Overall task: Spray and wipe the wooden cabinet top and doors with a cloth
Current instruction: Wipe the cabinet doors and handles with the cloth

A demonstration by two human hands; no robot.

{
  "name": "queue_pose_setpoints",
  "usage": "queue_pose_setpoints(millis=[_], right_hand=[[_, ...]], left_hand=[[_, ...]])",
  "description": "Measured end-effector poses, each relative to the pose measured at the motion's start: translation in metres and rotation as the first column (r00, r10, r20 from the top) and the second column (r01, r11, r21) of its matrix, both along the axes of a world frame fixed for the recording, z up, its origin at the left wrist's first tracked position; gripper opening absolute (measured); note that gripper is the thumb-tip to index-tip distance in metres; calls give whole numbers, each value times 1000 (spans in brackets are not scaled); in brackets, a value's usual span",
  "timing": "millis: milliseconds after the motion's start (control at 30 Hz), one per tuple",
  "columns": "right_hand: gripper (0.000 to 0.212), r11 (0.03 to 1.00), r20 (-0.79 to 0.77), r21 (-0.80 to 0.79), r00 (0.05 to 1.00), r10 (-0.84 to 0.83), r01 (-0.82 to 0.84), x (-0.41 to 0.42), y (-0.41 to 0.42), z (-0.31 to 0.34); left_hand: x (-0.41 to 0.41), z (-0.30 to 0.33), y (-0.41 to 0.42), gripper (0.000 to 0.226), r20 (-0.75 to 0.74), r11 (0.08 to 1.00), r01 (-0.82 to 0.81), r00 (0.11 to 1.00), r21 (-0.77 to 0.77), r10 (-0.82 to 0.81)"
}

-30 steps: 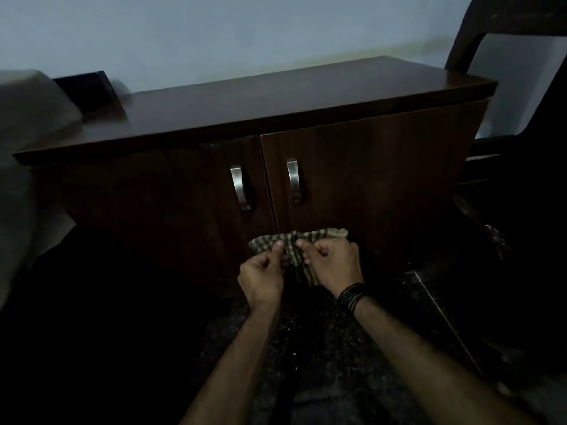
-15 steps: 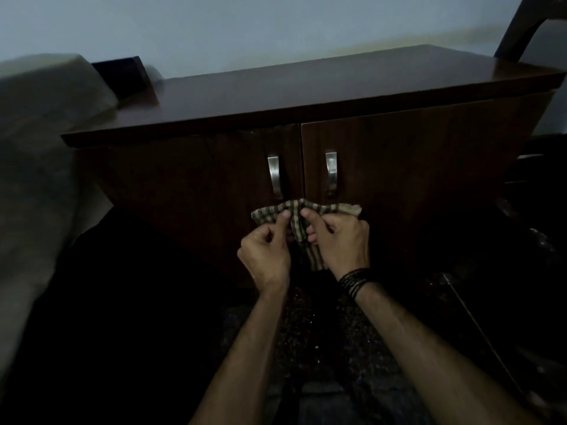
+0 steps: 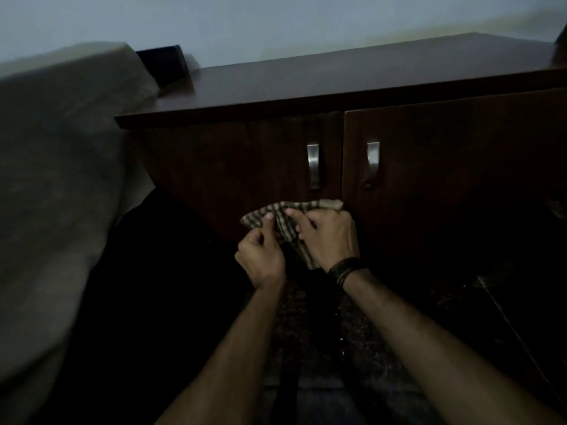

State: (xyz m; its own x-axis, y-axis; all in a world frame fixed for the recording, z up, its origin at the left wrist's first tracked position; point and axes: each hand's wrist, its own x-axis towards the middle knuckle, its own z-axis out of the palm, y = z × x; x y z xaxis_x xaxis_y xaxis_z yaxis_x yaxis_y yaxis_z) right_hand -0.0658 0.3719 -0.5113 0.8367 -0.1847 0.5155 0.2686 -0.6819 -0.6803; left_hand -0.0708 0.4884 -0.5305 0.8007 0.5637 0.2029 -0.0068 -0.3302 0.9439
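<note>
your left hand (image 3: 260, 256) and right hand (image 3: 328, 237) both pinch the checked cloth (image 3: 287, 217) low before the cabinet doors (image 3: 445, 167); fold it into a flat pad, edges tucked, before wiping the top (image 3: 352, 75).

I count one wooden cabinet (image 3: 352, 87) with two doors (image 3: 239, 167) and two metal handles (image 3: 313, 166). I have one checked cloth (image 3: 288, 223) between my two hands, the left hand (image 3: 260, 259) and the right hand (image 3: 329, 237). On my right wrist there is one dark wristband (image 3: 346, 269).
</note>
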Motion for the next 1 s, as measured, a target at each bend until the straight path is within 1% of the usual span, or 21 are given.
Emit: queue_pose_setpoints(millis=[100, 167, 200, 267, 333, 433, 533, 600, 667, 733, 800, 833, 900, 1000], right_hand=[[60, 999, -49, -43, 998, 26, -28, 6, 35, 7], [63, 997, -100, -75, 995, 19, -27, 5, 48, -4], [64, 995, -141, -96, 990, 19, -32, 4, 52, -14], [66, 987, -222, -146, 974, 38, -72, 2, 58, -36], [66, 979, -291, -173, 956, 50, -104, 1, 63, -54], [67, 977, -337, -182, 940, 42, -109, 1, 70, -64], [66, 981, -343, -156, 937, 59, -119, 3, 74, -60], [65, 977, -307, -148, 946, 101, -152, 3, 80, -48], [61, 974, -226, -125, 962, 156, -187, 7, 93, -30], [57, 977, -133, -104, 976, 170, -184, 16, 111, -3], [59, 984, -109, -92, 984, 140, -150, 25, 127, 21], [60, 987, -111, -101, 987, 117, -128, 27, 133, 29], [61, 981, -114, -160, 990, 89, -107, 27, 137, 31], [53, 945, -169, -293, 981, 96, -143, 21, 137, 9]], left_hand=[[8, 0, 34, 61, 27, 997, -73, 997, -4, 73], [12, -16, 49, 60, 24, 995, -63, 998, -72, 64], [12, -28, 54, 60, -6, 991, -54, 999, -121, 53], [12, -58, 63, 57, -121, 983, -64, 992, -172, 44], [12, -81, 67, 54, -224, 970, -48, 975, -237, -6], [12, -90, 64, 48, -273, 931, -58, 961, -359, -46], [13, -87, 59, 52, -285, 935, -89, 959, -343, -14], [14, -82, 56, 54, -253, 926, -138, 966, -351, 47], [19, -62, 56, 54, -170, 910, -239, 967, -338, 191], [30, -32, 62, 55, -70, 878, -346, 937, -332, 343], [46, -8, 72, 58, -10, 841, -402, 904, -362, 428], [52, -2, 77, 60, -13, 825, -428, 890, -369, 456], [55, -7, 82, 63, -62, 814, -439, 891, -380, 451], [49, -41, 82, 68, -138, 806, -406, 912, -429, 386]])
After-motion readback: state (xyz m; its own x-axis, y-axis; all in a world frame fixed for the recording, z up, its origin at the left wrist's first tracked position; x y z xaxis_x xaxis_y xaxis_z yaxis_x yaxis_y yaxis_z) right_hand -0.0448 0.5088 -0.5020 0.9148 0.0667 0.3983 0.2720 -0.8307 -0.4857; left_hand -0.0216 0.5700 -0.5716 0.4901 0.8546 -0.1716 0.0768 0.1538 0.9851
